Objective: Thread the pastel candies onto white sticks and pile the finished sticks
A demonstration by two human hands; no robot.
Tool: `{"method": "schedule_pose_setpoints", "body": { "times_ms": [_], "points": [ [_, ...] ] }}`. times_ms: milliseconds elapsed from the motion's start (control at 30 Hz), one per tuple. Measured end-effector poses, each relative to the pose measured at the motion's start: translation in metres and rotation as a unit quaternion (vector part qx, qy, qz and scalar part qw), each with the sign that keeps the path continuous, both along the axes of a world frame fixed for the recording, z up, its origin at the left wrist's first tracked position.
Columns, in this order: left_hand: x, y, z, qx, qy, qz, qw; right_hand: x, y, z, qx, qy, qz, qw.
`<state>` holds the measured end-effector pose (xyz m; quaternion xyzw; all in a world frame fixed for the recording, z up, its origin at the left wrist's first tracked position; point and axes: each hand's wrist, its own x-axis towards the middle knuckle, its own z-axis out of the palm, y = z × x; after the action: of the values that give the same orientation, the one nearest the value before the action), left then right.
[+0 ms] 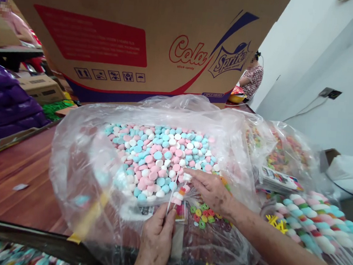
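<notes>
My left hand (157,228) is closed on thin white sticks below the pile of candy. One bare stick (172,192) points up from its fingers. Beside it, a partly filled candy skewer (178,195) carries pink, white and orange-red pieces. My right hand (210,190) reaches in from the right, its fingertips pinched on a white candy (187,177) at the skewer's upper end. Behind both hands, pink, blue and white candies (158,155) lie heaped in a large clear plastic bag (78,148). Coloured candy rings (206,214) lie just below my right hand.
A large cardboard box (162,18) stands behind the bag. To the right are finished candy skewers (318,221), yellow pieces (275,223), a stack of printed packets (280,179) and bagged gummies (281,146). Wrapped candies (21,255) fill the lower left. Other people sit farther back.
</notes>
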<state>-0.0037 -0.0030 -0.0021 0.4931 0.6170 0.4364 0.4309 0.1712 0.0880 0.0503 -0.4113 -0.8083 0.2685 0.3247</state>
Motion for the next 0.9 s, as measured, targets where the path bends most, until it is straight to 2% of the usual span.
{"method": "schedule_pose_setpoints", "body": {
  "times_ms": [233,333,433,500,600,667,733,800,900],
  "points": [
    [0.001,-0.003,0.0,0.008,-0.013,0.013,1.0,-0.008,-0.007,-0.012,0.097,-0.013,0.035,0.995],
    [0.001,-0.003,0.0,0.013,-0.02,0.032,0.999,-0.017,-0.014,-0.017,0.116,-0.024,0.061,0.991],
    [0.0,-0.002,0.001,0.01,-0.028,0.021,0.999,-0.025,-0.019,-0.02,0.12,-0.043,0.082,0.988],
    [-0.002,-0.002,0.001,0.002,-0.038,0.011,0.999,-0.025,-0.018,-0.015,0.116,-0.056,0.093,0.987],
    [-0.002,-0.003,0.001,-0.001,-0.059,0.013,0.998,-0.011,-0.008,0.007,0.066,-0.111,0.076,0.989],
    [-0.001,-0.003,0.003,-0.003,-0.074,0.018,0.997,0.004,0.005,0.024,0.028,-0.171,0.004,0.985],
    [0.0,-0.003,0.005,-0.008,-0.087,0.024,0.996,0.019,0.02,0.036,0.033,-0.219,-0.054,0.974],
    [0.001,-0.003,0.008,-0.014,-0.099,0.031,0.995,0.031,0.033,0.038,0.04,-0.252,-0.056,0.965],
    [0.002,-0.002,0.01,-0.016,-0.11,0.044,0.993,0.038,0.043,0.025,0.041,-0.305,-0.013,0.951]
  ]
}}
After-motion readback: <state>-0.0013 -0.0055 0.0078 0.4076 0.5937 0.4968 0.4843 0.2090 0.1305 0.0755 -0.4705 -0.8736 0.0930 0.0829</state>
